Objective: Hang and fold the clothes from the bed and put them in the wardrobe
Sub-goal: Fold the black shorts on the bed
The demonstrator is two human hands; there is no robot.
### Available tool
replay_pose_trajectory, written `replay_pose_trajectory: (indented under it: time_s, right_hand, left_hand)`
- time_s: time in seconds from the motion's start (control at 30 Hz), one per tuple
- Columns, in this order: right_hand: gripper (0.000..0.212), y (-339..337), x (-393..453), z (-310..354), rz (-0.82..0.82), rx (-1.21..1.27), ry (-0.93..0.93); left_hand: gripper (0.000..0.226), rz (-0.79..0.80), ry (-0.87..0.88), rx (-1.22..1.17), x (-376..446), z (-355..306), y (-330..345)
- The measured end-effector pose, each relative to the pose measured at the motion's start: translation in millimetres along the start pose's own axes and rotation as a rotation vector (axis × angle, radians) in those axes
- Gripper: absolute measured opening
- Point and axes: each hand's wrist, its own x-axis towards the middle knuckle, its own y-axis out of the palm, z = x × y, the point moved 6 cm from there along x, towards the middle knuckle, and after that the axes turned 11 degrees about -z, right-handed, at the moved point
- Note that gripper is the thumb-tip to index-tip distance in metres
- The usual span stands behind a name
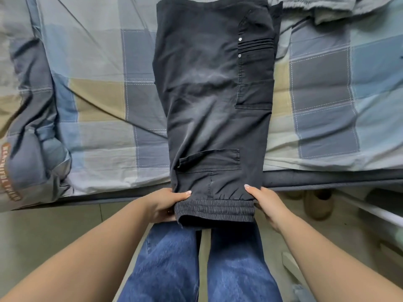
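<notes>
Dark grey cargo trousers (214,101) lie lengthwise on the bed, legs stacked one on the other, pockets facing up. Their elastic cuffs (214,211) hang over the near edge of the bed. My left hand (166,203) grips the left side of the cuffs, thumb on top and fingers underneath. My right hand (265,203) grips the right side the same way. The far end of the trousers runs out of the top of the view.
The bed has a checked blue, grey and tan sheet (104,88). A blue-grey garment with orange lettering (28,131) lies at the left. A grey garment (340,7) lies at the top right. Shoes (318,203) sit on the floor under the bed's right side.
</notes>
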Motion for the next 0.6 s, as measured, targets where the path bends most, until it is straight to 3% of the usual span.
replay_pose_trajectory:
  time_s: [0.13,0.23,0.3,0.4,0.5,0.6]
  right_hand:
    - [0.030,3,-21,-32,0.078,0.191,0.173]
    - [0.033,7,-35,-41,0.131,0.137,0.232]
    - [0.033,8,-41,-32,0.114,0.083,0.213]
    - [0.030,8,-41,4,0.075,0.109,0.159]
    - [0.027,10,-35,58,0.092,0.177,0.108]
    - [0.017,12,-28,122,0.098,0.308,0.142]
  left_hand:
    - [0.028,0.081,-0.147,-0.033,-12,26,-7]
    - [0.041,0.080,-0.197,-0.082,-22,38,-14]
    - [0.030,0.030,-0.181,-0.178,-27,36,-20]
    - [0.010,-0.015,-0.096,-0.412,-36,7,-26]
    - [0.009,-0.014,0.065,-0.619,-46,-51,-29]
    - [0.012,-0.063,0.265,-0.638,-59,-118,-32]
